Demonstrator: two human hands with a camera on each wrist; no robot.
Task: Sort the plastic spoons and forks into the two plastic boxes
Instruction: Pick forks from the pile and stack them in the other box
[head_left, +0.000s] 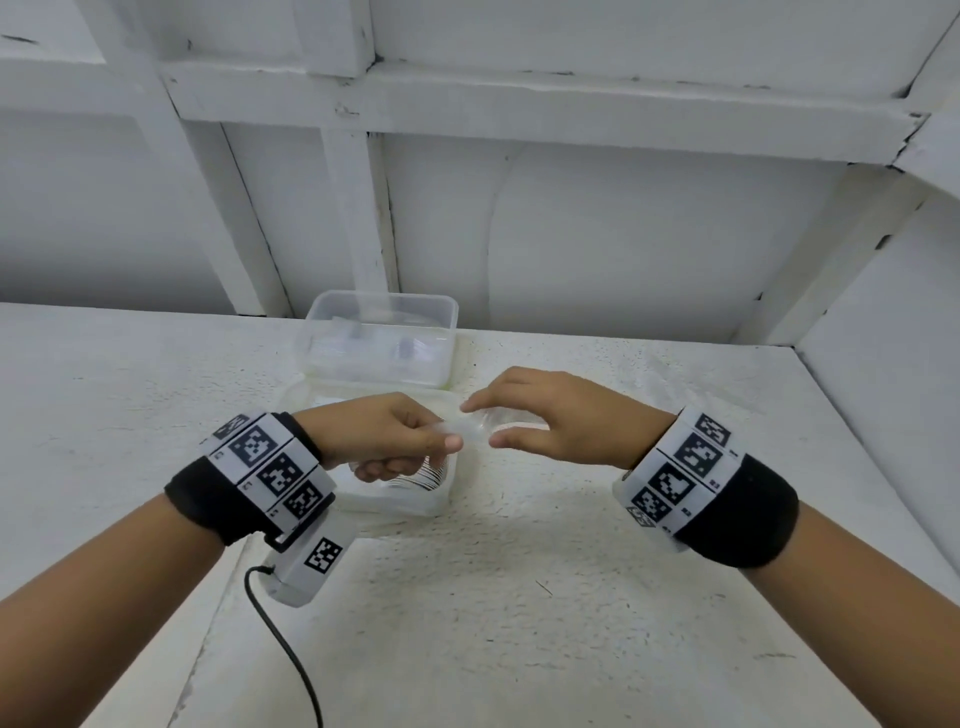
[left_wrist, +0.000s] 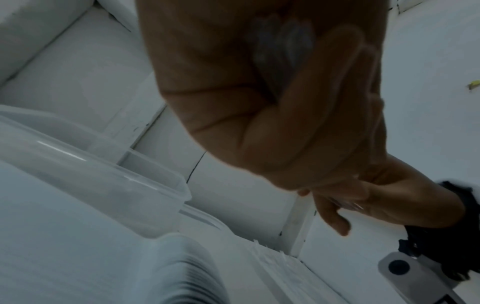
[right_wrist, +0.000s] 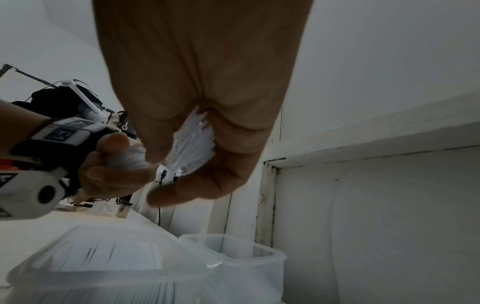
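A rough white counter (head_left: 571, 597) meets white panelled walls, two clear boxes (head_left: 379, 338) at its far side. Above the near box, the left hand (head_left: 384, 436) clenches a bundle of clear cutlery (right_wrist: 192, 142). The right hand's (head_left: 550, 415) fingers (head_left: 514, 440) pinch its other end.

A white table (head_left: 571, 597) stands against a white panelled wall (head_left: 623, 234).

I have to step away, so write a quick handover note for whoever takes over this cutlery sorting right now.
Left hand: grips a bunch of clear cutlery above the near box.
Right hand: fingers curled round the bunch's other end; spoons or forks, cannot tell.
Near box: holds a stacked row of cutlery.
Far box: behind it, a few clear pieces inside.
Done: both boxes partly filled.
Left: separate the held bunch and drop each piece into its box.
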